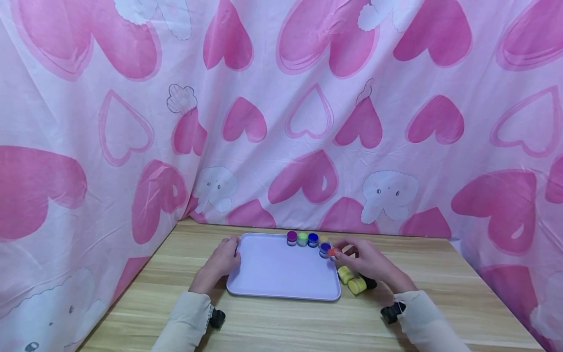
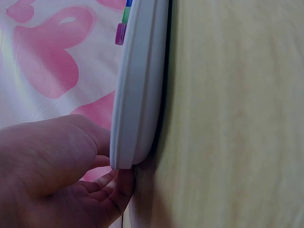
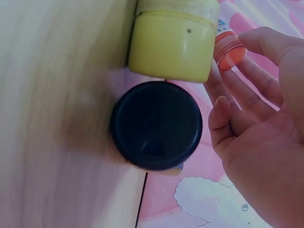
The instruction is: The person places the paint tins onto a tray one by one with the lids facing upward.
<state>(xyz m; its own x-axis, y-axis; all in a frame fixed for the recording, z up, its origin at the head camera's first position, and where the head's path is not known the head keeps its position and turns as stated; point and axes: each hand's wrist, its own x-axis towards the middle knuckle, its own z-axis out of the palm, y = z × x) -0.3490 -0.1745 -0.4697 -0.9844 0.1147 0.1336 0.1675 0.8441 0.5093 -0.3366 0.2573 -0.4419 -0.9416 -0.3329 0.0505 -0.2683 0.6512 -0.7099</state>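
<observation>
A pale lilac tray (image 1: 281, 274) lies on the wooden table. My left hand (image 1: 223, 256) grips its left edge; in the left wrist view the thumb is at the rim and curled fingers reach the underside of the tray. My right hand (image 1: 362, 259) pinches a small orange-lidded paint jar (image 3: 230, 54) over the tray's right edge. Just left of it stands a dark blue jar (image 1: 325, 251). Along the tray's back edge is a row of small jars: magenta (image 1: 292, 238), green (image 1: 302, 239), blue (image 1: 313, 240) and a yellow-orange one (image 1: 323, 240), partly hidden.
Two yellow containers (image 1: 345, 275) (image 1: 357, 285) lie right of the tray, under my right hand. Beside them is a black-lidded container (image 3: 156, 123), partly covered by my wrist in the head view. A pink heart-patterned curtain (image 1: 308, 122) hangs behind the table.
</observation>
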